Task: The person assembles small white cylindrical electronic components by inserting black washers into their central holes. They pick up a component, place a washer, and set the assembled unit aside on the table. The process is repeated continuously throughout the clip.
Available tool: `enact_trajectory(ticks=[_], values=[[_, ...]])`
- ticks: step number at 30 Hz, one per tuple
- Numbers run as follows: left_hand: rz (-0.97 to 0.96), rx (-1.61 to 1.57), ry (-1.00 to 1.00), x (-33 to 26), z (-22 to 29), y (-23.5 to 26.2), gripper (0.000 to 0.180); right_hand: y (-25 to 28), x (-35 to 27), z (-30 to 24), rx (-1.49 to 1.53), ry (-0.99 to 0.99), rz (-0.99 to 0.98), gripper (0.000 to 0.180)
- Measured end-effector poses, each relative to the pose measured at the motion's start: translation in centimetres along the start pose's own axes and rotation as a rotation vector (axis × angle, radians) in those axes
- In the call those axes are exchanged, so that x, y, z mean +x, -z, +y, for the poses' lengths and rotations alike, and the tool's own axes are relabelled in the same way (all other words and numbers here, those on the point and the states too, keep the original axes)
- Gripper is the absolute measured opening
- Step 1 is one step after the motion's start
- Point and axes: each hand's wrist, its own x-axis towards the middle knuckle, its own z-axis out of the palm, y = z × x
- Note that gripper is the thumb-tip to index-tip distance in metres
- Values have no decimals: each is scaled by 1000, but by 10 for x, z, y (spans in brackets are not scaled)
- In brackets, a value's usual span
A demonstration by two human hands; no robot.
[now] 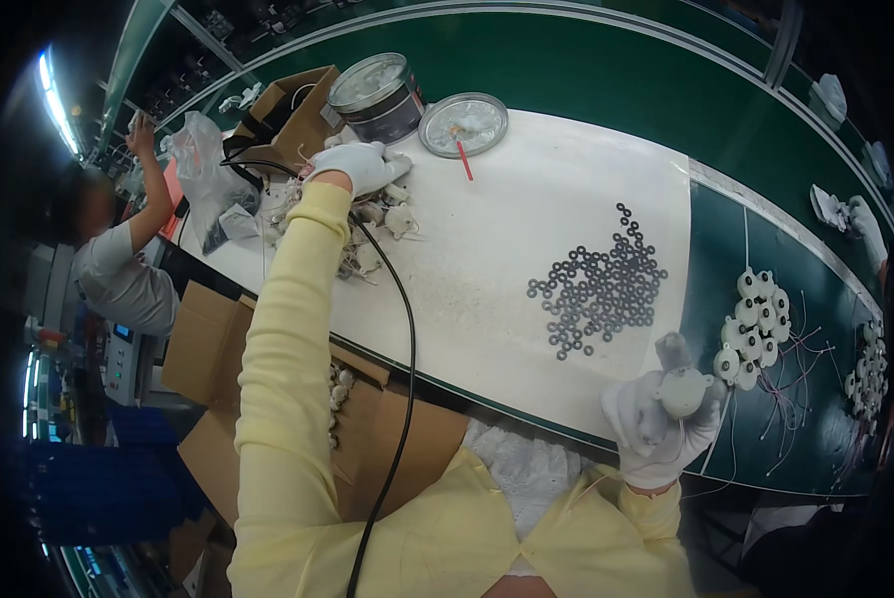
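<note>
My left hand (355, 167), in a white glove, reaches onto a heap of small white motors with wires (399, 219) at the back left. Its fingers are bent together over the heap, and what they hold, if anything, is hidden. At the front right, my gloved right hand (656, 429) holds a round white motor (682, 392) with a thin wire, gripped between thumb and fingers. Many small dark rings (606, 284) lie spread on the white table top (477, 269), just beyond my right hand. A cluster of similar white motors (756, 334) stands on the green surface to its right.
A metal tin (375, 100) and its lid (464, 125), with a red stick (464, 159), stand behind my left hand. A black cable (407, 329) hangs across the table edge. Open cardboard boxes (202, 344) sit below. Another person (123, 264) works at far left.
</note>
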Motion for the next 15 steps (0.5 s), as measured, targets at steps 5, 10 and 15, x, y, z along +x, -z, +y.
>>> enact_trajectory(ticks=[5, 10, 15], values=[[-16, -188, -218, -34, 4, 3, 69, 0, -2, 0, -34, 1, 5, 72], [216, -164, -95, -27, -19, 20, 62, 2, -3, -2, -29, -20, -10, 71], [57, 33, -49, 28, -63, 18, 58, 0, -2, -2, -55, -15, 32, 70]])
